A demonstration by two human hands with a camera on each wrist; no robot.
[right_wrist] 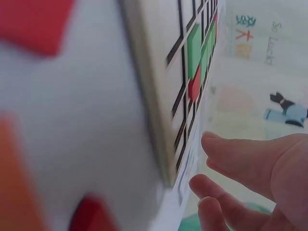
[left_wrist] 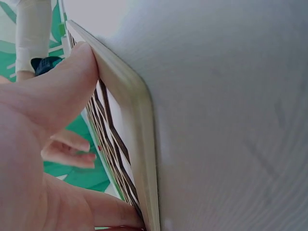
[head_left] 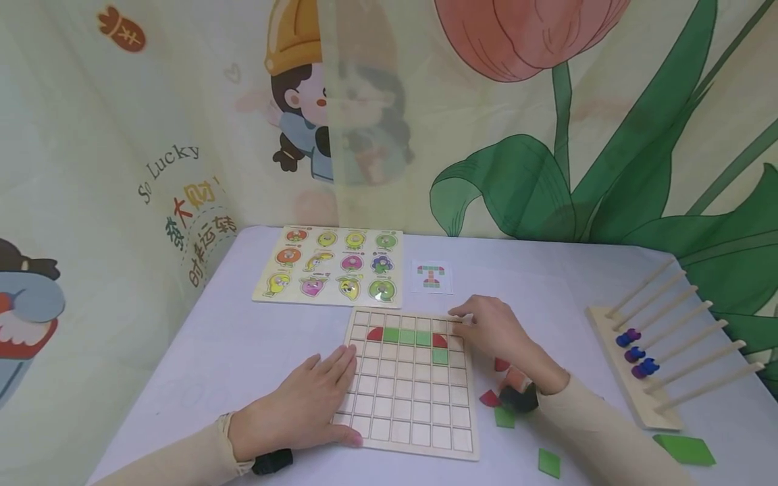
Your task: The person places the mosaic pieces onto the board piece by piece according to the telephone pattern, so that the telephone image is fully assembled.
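A wooden grid board (head_left: 401, 432) lies in front of me. Near its top, a row has a red rounded piece (head_left: 375, 334) at the left, green squares (head_left: 407, 337) in the middle and another red rounded piece (head_left: 439, 341) at the right. One green square (head_left: 440, 356) sits below the right red piece. My left hand (head_left: 298, 405) rests on the board's left edge, fingers extended, thumb (left_wrist: 79, 72) on the rim. By the top right corner is my right hand (head_left: 501, 331), its thumb and fingers apart in the right wrist view, with nothing visible between them.
Loose red (head_left: 489, 398), green (head_left: 504, 417) and orange (right_wrist: 17, 178) pieces lie right of the board; another green square (head_left: 550, 463) is nearer me. A T-pattern card (head_left: 432, 277) and a fruit puzzle (head_left: 328, 266) lie behind. A pegged rack (head_left: 632, 371) and green block (head_left: 685, 450) stand right.
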